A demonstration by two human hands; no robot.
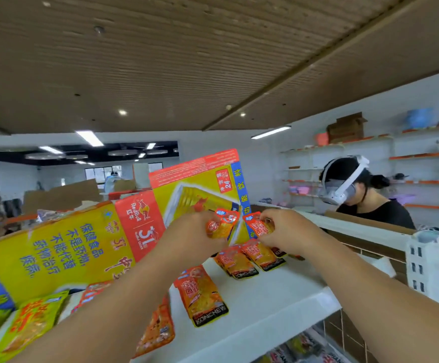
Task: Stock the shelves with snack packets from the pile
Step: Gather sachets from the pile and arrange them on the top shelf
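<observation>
White shelf under both hands carries orange packets; left hand grips a packet, right hand pinches a second packet.

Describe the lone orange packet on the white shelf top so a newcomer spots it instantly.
Find the yellow Red Bull carton; the white shelf top runs in front of it. Between the forearms an orange packet lies flat, black KONCHEW band nearest the camera. Unlike the pair side by side farther back, it lies alone.
</observation>
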